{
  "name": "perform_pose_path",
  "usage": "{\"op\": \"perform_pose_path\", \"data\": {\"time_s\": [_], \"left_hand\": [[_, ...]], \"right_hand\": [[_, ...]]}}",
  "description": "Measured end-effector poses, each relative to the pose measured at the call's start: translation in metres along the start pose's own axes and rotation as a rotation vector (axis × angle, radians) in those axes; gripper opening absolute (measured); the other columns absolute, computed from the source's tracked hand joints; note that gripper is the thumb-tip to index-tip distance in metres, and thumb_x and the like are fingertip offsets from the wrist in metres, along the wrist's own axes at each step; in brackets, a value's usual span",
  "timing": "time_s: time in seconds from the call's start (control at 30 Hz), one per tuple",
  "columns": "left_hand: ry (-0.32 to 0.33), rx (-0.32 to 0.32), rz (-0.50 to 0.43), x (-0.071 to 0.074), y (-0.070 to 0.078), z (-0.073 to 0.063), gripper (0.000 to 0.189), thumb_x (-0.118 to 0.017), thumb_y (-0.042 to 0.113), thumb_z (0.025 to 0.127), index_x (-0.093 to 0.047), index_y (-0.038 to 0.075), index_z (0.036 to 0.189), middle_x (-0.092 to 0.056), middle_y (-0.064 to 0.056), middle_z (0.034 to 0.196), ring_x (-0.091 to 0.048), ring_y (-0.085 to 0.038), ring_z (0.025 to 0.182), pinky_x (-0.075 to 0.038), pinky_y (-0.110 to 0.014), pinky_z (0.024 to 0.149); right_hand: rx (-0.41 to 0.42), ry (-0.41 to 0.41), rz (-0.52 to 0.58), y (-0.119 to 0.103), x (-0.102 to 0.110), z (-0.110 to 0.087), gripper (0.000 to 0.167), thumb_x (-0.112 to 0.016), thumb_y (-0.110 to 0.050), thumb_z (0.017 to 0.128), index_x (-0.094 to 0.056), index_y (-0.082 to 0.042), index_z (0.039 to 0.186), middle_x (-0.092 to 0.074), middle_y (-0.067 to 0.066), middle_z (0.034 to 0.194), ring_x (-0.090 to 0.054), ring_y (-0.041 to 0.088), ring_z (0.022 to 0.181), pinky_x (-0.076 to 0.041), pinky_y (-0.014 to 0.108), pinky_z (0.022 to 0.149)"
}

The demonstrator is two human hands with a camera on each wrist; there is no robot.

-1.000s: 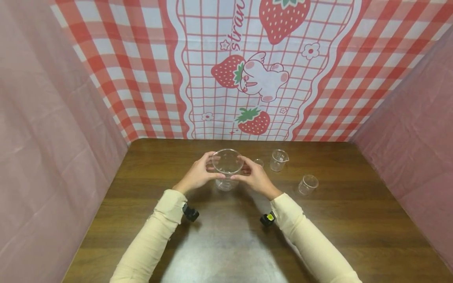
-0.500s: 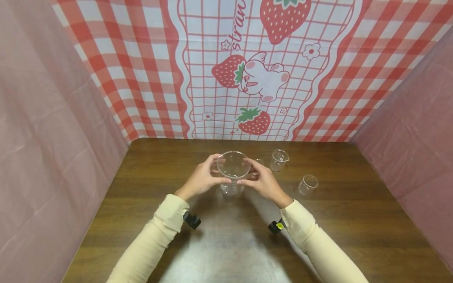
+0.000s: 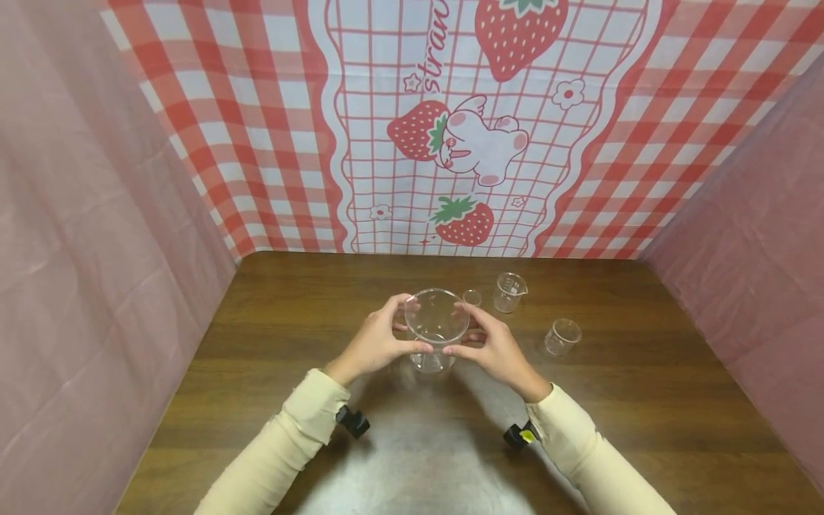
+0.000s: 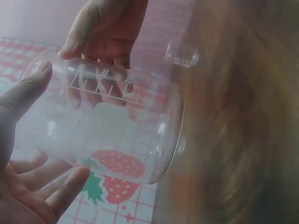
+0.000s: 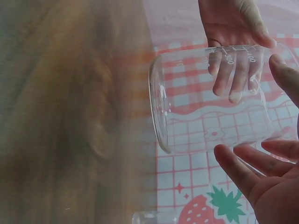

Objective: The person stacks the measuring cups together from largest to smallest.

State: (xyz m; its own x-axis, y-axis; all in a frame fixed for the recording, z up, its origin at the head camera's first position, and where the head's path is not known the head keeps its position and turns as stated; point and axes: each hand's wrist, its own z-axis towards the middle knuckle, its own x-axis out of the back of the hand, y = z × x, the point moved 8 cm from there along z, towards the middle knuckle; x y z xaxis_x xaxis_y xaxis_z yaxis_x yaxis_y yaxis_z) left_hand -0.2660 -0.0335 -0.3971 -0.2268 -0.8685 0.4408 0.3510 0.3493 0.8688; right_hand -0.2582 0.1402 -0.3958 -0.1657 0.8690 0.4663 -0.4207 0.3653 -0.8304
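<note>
A large clear glass beaker (image 3: 433,362) with white graduation marks is held upright between both hands over the table. My left hand (image 3: 378,343) grips its left side near the rim, thumb on the near side and fingers round the far side. On the opposite side my right hand (image 3: 497,352) grips it the same way. White printed numbers show on the beaker (image 4: 112,98) in the left wrist view. Its round base (image 5: 159,105) points toward the blurred tabletop in the right wrist view, and the glass looks empty.
Two small clear beakers, one with a spout (image 3: 510,293) and one nearer (image 3: 563,338), stand to the right on the wooden table (image 3: 644,400). A smaller round glass piece (image 3: 472,297) sits just behind my right hand. A checked strawberry cloth (image 3: 463,143) hangs along the table's back edge.
Both hands have moved the large beaker toward me and slightly to the right, keeping their grip. The small glassware has stayed in place, and the smallest piece now shows more fully.
</note>
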Motion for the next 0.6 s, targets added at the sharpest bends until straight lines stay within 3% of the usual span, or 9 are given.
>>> {"op": "perform_pose_path", "data": {"time_s": [0.33,0.6], "left_hand": [[-0.024,0.021,0.057,-0.018,-0.002,-0.018,0.082,-0.09,0.028,0.067,-0.046,0.004,0.132,-0.06,-0.015,0.13,-0.069,-0.031,0.095,-0.059,-0.042,0.085],[-0.026,0.005,0.033,-0.028,-0.008,-0.028,0.083,-0.09,0.026,0.066,-0.046,0.001,0.131,-0.061,-0.016,0.127,-0.069,-0.03,0.097,-0.06,-0.037,0.083]], "right_hand": [[0.016,-0.012,-0.014,0.004,-0.002,-0.025,0.071,-0.084,-0.005,0.071,-0.051,0.007,0.132,-0.064,0.026,0.119,-0.07,0.034,0.089,-0.061,0.029,0.081],[0.02,-0.019,-0.023,0.011,-0.006,-0.037,0.072,-0.086,-0.006,0.069,-0.051,0.009,0.131,-0.064,0.026,0.12,-0.069,0.035,0.093,-0.061,0.031,0.08]]}}
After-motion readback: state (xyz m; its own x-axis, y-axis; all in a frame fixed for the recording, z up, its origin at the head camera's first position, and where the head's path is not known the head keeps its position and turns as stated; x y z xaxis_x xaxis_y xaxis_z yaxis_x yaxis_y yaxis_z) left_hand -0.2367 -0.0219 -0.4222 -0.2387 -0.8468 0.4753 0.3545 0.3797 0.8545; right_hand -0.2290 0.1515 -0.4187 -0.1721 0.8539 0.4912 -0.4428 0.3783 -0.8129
